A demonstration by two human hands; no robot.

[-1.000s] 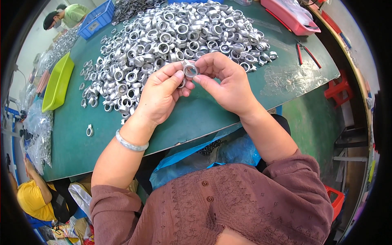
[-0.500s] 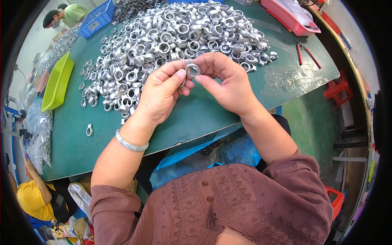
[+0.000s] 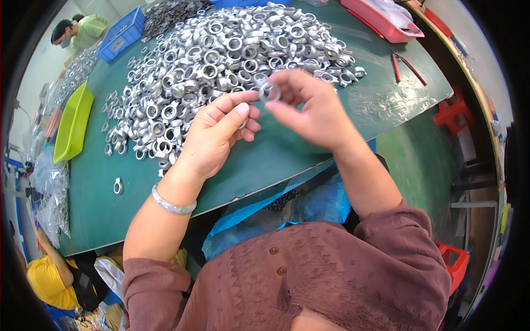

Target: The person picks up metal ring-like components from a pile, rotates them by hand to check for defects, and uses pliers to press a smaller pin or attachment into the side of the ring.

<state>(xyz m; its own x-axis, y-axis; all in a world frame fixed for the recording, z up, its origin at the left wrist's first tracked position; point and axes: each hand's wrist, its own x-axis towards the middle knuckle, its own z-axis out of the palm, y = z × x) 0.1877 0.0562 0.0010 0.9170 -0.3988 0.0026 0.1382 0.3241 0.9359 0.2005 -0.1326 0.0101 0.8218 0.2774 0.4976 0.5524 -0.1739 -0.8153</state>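
Note:
My right hand (image 3: 312, 107) pinches a silver metal ring (image 3: 270, 92) between thumb and fingers; hand and ring are smeared by motion. Just left of it, my left hand (image 3: 216, 126) is closed, its thumb pressed towards the curled fingers. A sliver of something greyish shows between those fingers, too little to name. Both hands hover over the near side of a large heap of similar metal rings (image 3: 212, 57), each with a small lug. One loose ring (image 3: 118, 186) lies apart on the green table (image 3: 149, 207), left of my left forearm.
Red-handled pliers (image 3: 407, 69) lie at the right of the table, below a pink tray (image 3: 381, 22). A lime-green bin (image 3: 73, 124) and a blue crate (image 3: 120, 34) stand on the left. Blue plastic sheeting (image 3: 320, 204) hangs at my lap. Other people (image 3: 85, 30) are at the left.
My right hand has drawn the ring slightly up and away from my left fingertips, turning as it moves. The left hand has shifted a little left and down in view.

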